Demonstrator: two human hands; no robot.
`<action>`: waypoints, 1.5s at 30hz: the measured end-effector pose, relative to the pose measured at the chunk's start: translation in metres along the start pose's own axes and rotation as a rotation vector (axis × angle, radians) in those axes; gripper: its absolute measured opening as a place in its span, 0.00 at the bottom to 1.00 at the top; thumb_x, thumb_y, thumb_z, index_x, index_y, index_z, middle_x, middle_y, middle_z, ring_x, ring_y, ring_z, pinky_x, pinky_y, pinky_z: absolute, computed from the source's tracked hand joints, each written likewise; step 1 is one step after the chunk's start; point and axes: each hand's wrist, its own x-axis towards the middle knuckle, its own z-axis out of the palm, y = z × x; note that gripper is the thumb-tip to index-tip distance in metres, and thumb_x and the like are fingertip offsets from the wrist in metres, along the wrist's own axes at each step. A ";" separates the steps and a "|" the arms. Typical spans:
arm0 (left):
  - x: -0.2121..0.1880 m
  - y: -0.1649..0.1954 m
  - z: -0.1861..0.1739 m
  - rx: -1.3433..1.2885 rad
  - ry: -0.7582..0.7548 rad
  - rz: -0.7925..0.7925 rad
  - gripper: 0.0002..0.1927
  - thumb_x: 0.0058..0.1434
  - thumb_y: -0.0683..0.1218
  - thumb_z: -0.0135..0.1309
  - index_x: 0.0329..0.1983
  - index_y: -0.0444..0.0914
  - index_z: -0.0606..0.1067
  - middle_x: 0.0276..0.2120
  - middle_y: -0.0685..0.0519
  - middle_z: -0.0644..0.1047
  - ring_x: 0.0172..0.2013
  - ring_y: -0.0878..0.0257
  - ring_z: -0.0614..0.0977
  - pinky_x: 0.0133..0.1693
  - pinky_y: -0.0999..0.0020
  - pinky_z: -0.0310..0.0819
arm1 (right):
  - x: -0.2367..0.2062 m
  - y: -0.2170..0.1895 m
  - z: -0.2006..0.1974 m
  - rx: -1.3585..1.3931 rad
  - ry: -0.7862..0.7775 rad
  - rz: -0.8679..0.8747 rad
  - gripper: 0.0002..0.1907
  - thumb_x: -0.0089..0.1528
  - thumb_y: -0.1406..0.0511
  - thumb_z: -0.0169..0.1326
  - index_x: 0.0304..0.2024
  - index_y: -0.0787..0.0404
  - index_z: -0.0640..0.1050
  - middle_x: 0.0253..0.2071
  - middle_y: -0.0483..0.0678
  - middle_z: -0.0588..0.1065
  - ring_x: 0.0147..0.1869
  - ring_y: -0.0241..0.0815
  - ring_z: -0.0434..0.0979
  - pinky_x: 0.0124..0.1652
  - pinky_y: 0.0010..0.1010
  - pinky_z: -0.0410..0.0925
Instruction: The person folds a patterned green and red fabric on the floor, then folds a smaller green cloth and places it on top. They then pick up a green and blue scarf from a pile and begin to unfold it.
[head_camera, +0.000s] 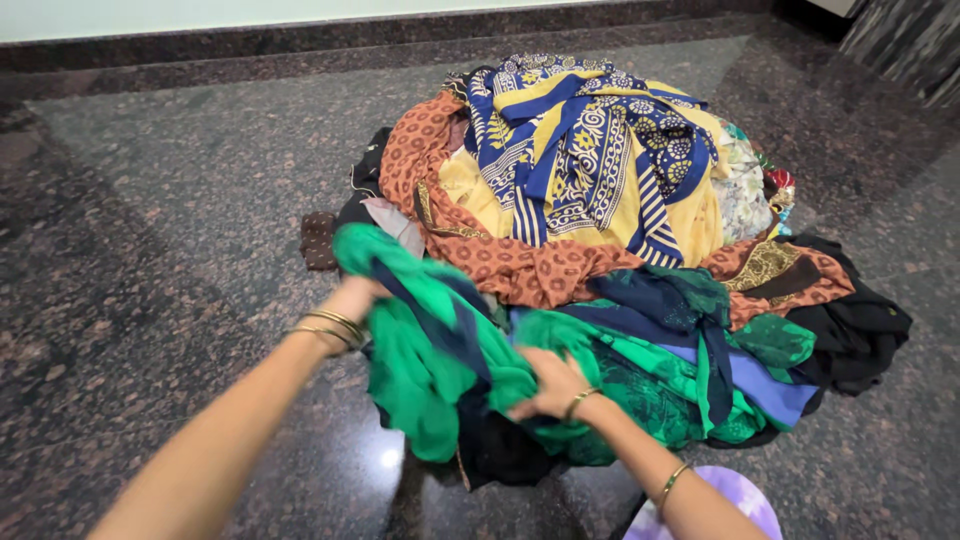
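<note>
Green cloth (425, 375), bright green with dark navy bands, crumpled and bunched, sits at the lower centre of the frame on the near edge of a clothes pile (600, 250). We have our left hand (358, 297) closed around its upper left fold, lifting it a bit, wrist with gold bangles (328, 327), arm stretched in from the lower left. Our right hand (548, 385) presses into the green folds at centre bottom, fingers curled and pinching fabric, bangle at the wrist, forearm coming from the lower right. Behind, a yellow and blue patterned cloth (590, 160) tops the pile, an orange dotted cloth (500, 262) below it, a black garment (855, 330) at right. All on a dark granite floor (170, 200).
</note>
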 end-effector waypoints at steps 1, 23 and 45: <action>-0.006 0.013 -0.013 -0.004 0.100 0.001 0.11 0.62 0.41 0.49 0.41 0.31 0.79 0.38 0.46 0.83 0.37 0.53 0.83 0.44 0.58 0.78 | -0.005 0.010 0.000 -0.110 -0.050 0.108 0.56 0.39 0.49 0.75 0.68 0.42 0.64 0.65 0.45 0.68 0.72 0.49 0.61 0.66 0.59 0.51; -0.050 0.096 0.072 0.785 0.045 0.873 0.60 0.39 0.58 0.78 0.73 0.41 0.59 0.67 0.44 0.68 0.66 0.48 0.68 0.65 0.55 0.59 | 0.031 -0.107 -0.161 0.780 0.355 -0.638 0.36 0.51 0.74 0.52 0.65 0.65 0.69 0.56 0.51 0.75 0.60 0.42 0.74 0.58 0.32 0.68; -0.117 0.031 -0.086 0.313 0.241 0.690 0.21 0.58 0.42 0.53 0.56 0.35 0.74 0.52 0.45 0.81 0.50 0.48 0.83 0.52 0.52 0.78 | 0.095 -0.036 -0.067 -0.388 0.512 -0.039 0.25 0.60 0.44 0.56 0.42 0.57 0.80 0.43 0.57 0.79 0.49 0.59 0.79 0.46 0.50 0.72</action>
